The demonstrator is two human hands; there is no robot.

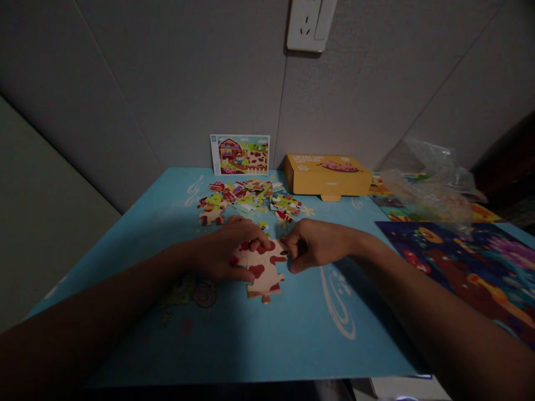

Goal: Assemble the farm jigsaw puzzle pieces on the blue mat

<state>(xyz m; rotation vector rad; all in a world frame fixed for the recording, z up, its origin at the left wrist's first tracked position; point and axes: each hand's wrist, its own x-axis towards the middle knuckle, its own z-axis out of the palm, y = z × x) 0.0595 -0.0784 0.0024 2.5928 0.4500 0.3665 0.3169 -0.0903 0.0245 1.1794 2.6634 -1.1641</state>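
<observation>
In the middle of the table lies a small joined section of jigsaw puzzle [264, 272], cream with red-brown patches. My left hand [229, 250] rests over its left side, thumb and fingers apart and touching the pieces. At the upper right edge of that section, my right hand [307, 242] is closed in a pinch on a puzzle piece [283, 245], mostly covered by the fingers. Just behind the hands sits a small green and yellow piece [263, 225]. Another patterned cluster of pieces [212, 216] lies beyond my left hand.
A pile of loose puzzle pieces [251, 192] spreads across the back of the blue table [267, 345]. Against the wall stand a farm picture card [242, 156] and a yellow box [330, 175]. Clear plastic wrapping [434, 184] and a dark colourful picture sheet [468, 273] lie on the right.
</observation>
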